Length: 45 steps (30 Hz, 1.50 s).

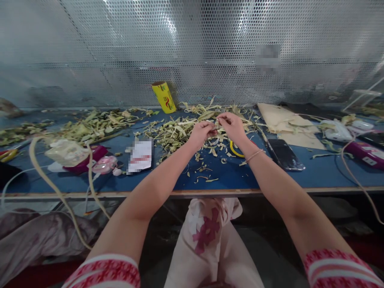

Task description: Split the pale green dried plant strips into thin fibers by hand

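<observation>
Over the pile of dried greenish leaves (pixel 171 134) on the blue tabletop, my left hand (pixel 201 134) and my right hand (pixel 232 125) are close together with fingertips pinched. A tiny pale bit shows at the right fingertips, too small to name. Whatever my left fingers pinch is hidden. Partly behind my right wrist lies a yellow ring (pixel 235 151), perhaps a tape roll. Loose leaf scraps (pixel 207 179) are scattered on the table (pixel 180 182) below my hands.
A yellow cardboard tube (pixel 164 97) leans at the back. A phone (pixel 285 154) and brown cardboard (pixel 282 118) lie right; another leaf heap (pixel 96 126), a pixelated card (pixel 140 156) and a pink case (pixel 105 165) lie left. A perforated metal panel (pixel 192 52) stands behind.
</observation>
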Tool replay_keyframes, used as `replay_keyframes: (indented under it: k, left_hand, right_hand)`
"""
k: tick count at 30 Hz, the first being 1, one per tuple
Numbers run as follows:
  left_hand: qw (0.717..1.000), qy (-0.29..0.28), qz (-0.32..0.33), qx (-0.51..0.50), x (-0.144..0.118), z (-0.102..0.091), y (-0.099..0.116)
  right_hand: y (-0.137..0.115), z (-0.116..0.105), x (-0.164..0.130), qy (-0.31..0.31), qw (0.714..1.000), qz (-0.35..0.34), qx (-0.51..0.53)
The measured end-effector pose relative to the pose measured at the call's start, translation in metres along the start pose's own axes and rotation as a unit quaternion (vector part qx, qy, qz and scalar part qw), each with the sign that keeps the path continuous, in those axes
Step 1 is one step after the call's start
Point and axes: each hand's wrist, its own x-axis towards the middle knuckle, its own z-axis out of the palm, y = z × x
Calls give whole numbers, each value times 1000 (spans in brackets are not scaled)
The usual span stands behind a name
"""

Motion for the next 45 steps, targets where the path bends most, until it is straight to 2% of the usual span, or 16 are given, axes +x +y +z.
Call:
replay_keyframes:
  k: [3,6,9,11,14,16,21,26,29,34,39,45]
  left_hand:
    - [1000,-8,-3,8,0,0,-1]
    - [1000,-18,-2,17,0,0,-3]
    - [997,-55,-14,52,-1,1,-5]
    - [993,-87,-25,77,-3,2,-6]
    - [989,-116,-35,88,-4,3,-6]
    - [990,-110,-41,75,-4,3,-7]
    - [994,-51,-86,47,-1,2,-5]
    - [995,-8,-95,20,0,1,1]
    - [996,9,-89,20,0,0,2]
    - [997,9,-69,25,2,-2,0]
    - [997,-21,-59,37,2,-4,-2]
    - [998,-8,-54,45,2,-3,-3]
  right_hand:
    - [1,0,1,4,1000,24,-2]
    - [2,2,1,-35,996,78,20]
    - [4,5,-1,-100,973,179,107]
    - [4,8,-3,-116,951,241,158]
    - [-1,8,-4,-119,933,267,212]
    - [-6,6,-4,-105,933,257,227]
    - [-11,0,-3,-50,955,202,210]
    - [1,4,-1,-64,969,143,190]
    - [9,4,1,-53,984,97,137]
    - [8,-2,3,-57,998,-3,-4]
    - [3,-2,2,-68,996,9,-64]
    - [3,0,1,-46,994,-19,-94]
